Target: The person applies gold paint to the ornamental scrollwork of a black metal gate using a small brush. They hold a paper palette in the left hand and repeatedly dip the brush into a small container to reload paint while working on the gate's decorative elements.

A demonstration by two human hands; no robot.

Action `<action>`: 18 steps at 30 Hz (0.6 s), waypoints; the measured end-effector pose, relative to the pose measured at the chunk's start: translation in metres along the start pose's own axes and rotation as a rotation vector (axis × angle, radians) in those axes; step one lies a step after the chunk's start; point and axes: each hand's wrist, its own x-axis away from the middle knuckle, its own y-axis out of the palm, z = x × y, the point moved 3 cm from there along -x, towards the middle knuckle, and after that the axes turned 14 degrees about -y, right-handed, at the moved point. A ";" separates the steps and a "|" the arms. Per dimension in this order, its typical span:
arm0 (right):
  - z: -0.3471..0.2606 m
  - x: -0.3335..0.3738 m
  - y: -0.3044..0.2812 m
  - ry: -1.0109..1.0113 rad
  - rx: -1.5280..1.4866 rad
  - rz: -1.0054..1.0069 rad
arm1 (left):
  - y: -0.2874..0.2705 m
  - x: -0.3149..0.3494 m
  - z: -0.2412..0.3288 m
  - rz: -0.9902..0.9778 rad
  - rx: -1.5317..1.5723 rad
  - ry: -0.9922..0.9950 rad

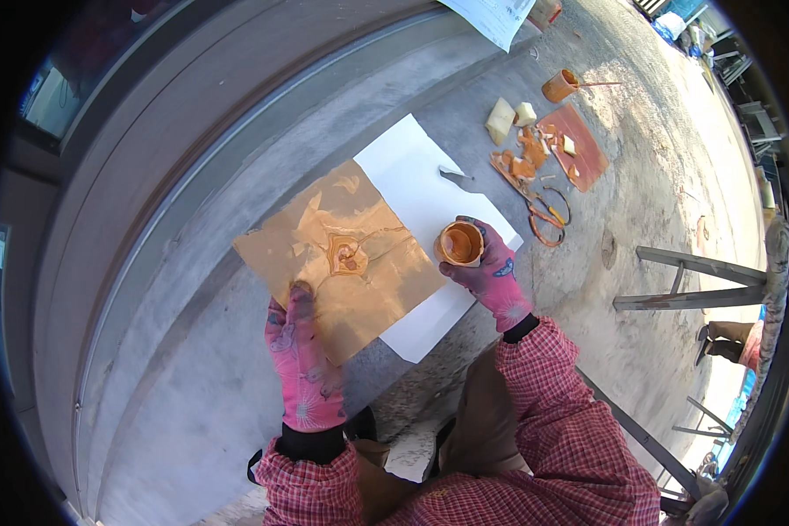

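My left hand (307,373), in a stained pink glove, grips the lower left edge of a square tan-brown panel (381,307). Its surface is streaked and wet-looking, with a small ringed puddle of brown and pinkish liquid (348,255) near the middle. In my right hand (497,279), gloved the same way, is a small cup (461,243) coated inside with orange-brown liquid. The cup is held just off the panel's right side. Under the panel lies a white sheet of paper (403,153) with a torn spot on its upper right edge.
Beyond the paper are pale sponge blocks (501,121), orange-stained scraps (528,153), a reddish board (594,162) and orange-handled scissors (548,219). Farther off stands another cup (559,86) with a stick. A grey ledge runs along the left; metal legs (701,298) stand at right.
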 end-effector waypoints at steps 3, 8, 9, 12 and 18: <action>0.014 0.007 0.007 0.015 0.021 -0.010 | -0.003 0.001 0.001 0.000 -0.016 -0.003; 0.011 0.016 0.001 0.004 0.051 -0.017 | -0.011 0.003 -0.004 0.021 -0.061 -0.011; 0.007 0.019 -0.002 -0.009 0.076 -0.022 | -0.012 0.006 -0.005 0.034 -0.066 -0.022; 0.003 0.039 -0.012 -0.007 0.135 0.075 | -0.008 0.018 -0.007 0.003 -0.054 -0.058; -0.050 0.118 -0.041 0.262 -0.316 0.457 | 0.015 0.073 0.008 -0.022 -0.106 -0.087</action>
